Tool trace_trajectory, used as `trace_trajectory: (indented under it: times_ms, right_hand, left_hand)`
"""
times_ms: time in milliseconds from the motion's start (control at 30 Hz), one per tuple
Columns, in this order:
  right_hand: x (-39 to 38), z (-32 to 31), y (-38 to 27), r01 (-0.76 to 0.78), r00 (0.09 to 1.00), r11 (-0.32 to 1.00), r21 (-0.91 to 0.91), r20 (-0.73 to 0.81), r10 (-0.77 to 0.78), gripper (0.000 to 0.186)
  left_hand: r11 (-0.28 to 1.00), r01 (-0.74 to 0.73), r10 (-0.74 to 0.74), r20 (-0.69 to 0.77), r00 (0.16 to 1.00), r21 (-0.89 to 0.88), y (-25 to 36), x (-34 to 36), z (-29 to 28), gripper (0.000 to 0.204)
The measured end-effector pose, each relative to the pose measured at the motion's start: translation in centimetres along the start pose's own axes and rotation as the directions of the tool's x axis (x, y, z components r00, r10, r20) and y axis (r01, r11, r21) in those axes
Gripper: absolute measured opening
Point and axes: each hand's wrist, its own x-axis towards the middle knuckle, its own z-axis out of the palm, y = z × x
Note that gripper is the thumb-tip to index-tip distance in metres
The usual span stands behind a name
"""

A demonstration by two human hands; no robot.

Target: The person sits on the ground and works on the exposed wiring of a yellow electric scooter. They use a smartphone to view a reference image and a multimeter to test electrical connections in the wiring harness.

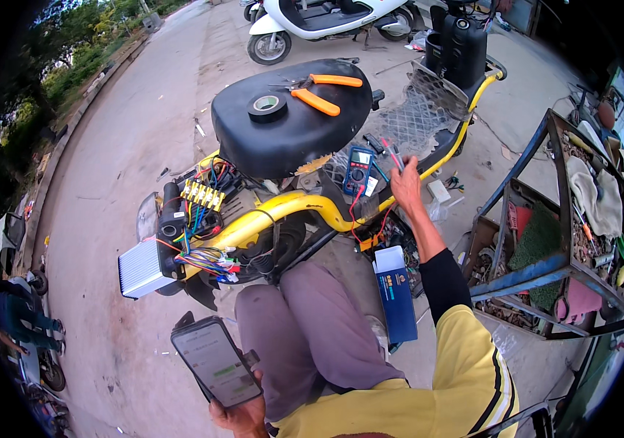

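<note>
My left hand (pixel 242 415) is wrapped round a smartphone (pixel 215 359) in an opened flip case, its lit screen showing a chat. My right hand (pixel 405 182) is closed on a slim red test probe (pixel 392 152), held above the footboard of a yellow-framed electric scooter (pixel 275 212). Just left of that hand lies a blue multimeter (pixel 358 171) with a red lead running down from it. Left along the frame sit a silver finned controller (pixel 144 269), a bundle of coloured wires (pixel 209 261) and a yellow terminal strip (pixel 203 195).
A black scooter seat (pixel 290 139) carries orange-handled pliers (pixel 318 101) and black tape (pixel 267 109). A blue box (pixel 396 299) stands by my knee. Right is a metal rack (pixel 523 292) of parts; beyond, a white scooter (pixel 319 22). A person (pixel 16 317) is at far left.
</note>
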Motion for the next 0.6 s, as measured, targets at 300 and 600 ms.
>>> trace_trajectory:
  times_ms: [300, 600]
  right_hand:
    - [-1.9, 3.2, -0.3, -0.065, 0.990, 0.997, 0.048, 0.128, 0.059, 0.045]
    - [-1.3, 2.1, -2.6, 0.085, 0.921, 0.995, 0.057, 0.375, -0.100, 0.040]
  left_hand:
    - [0.999, 0.001, -0.001, -0.001, 1.000, 0.040, 0.3, -0.4, -3.2, 0.078]
    - [0.993, -0.108, 0.105, 0.056, 0.993, 0.043, -0.9, 0.1, -5.2, 0.075]
